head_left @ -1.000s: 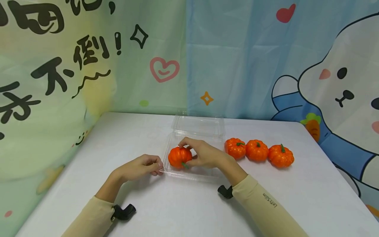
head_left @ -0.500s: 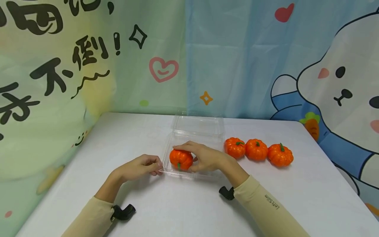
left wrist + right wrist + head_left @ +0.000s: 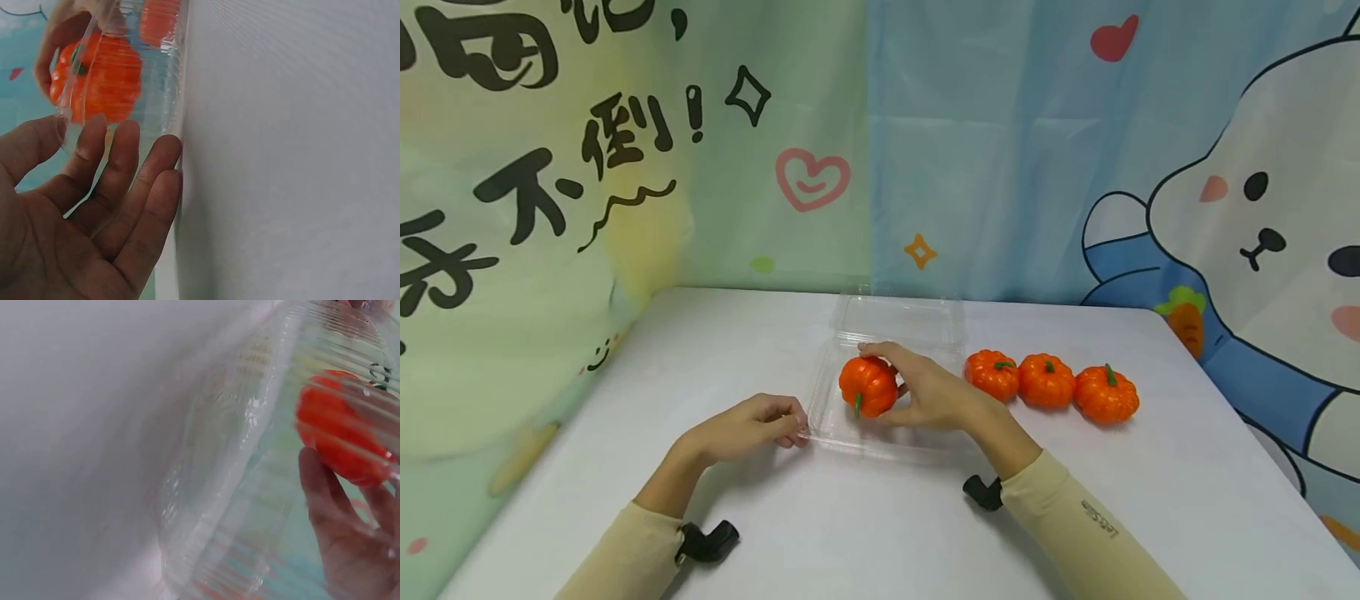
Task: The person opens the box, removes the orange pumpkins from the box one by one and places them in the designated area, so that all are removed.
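Note:
A small orange toy pumpkin with a green stem is gripped by my right hand, thumb on the near side and fingers over the far side. It is inside the base of a clear plastic clamshell box, seen through the box wall in both wrist views. Whether it touches the box floor I cannot tell. My left hand pinches the box's near left corner; in the left wrist view the thumb and index finger meet at the rim, while the other fingers lie against the outer wall.
Three more orange toy pumpkins stand in a row right of the box: a near one, a middle one and an outer one. The open lid lies toward the back of the white table. A printed curtain hangs behind.
My right hand has turned the pumpkin, its stem swinging from right to front, and shifted it slightly right and away from me. The left hand keeps its place at the box corner.

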`<action>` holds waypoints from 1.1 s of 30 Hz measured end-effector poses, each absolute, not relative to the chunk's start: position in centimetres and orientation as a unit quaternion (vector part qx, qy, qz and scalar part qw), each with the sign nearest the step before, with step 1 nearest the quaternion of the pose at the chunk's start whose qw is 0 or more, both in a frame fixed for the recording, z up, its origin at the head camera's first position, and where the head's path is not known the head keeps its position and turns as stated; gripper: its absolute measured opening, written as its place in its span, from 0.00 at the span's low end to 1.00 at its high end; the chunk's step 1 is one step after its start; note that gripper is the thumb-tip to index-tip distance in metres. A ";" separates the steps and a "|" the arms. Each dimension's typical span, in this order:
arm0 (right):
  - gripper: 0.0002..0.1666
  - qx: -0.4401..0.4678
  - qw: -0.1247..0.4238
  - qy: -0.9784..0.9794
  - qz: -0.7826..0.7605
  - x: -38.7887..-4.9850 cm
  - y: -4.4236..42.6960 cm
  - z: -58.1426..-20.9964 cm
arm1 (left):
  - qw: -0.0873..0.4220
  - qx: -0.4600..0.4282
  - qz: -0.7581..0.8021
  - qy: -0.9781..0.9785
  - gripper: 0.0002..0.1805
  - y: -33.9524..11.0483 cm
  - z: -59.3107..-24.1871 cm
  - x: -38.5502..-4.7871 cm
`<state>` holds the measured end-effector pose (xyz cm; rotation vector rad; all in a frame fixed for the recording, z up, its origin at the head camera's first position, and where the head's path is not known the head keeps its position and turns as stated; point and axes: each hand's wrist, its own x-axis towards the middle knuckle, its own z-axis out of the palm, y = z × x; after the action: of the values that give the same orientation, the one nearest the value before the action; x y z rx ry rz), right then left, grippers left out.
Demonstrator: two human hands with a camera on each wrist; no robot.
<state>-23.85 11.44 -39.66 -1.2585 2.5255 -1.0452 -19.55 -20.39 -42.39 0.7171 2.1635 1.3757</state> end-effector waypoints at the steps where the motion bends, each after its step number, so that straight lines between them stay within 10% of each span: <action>1: 0.52 -0.418 0.061 0.836 -0.351 -23.9 11.4 -39.6 | 0.237 0.262 0.502 0.789 0.14 -20.5 -42.4 -19.5; 33: 0.47 -0.405 0.025 0.829 -0.386 -23.8 14.0 -39.4 | 0.240 0.248 0.502 0.793 0.13 -20.6 -42.3 -19.6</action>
<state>-23.84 14.02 -39.40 -1.2523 2.5617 -1.1922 -19.55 -20.61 -42.32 0.6794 2.1700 1.3746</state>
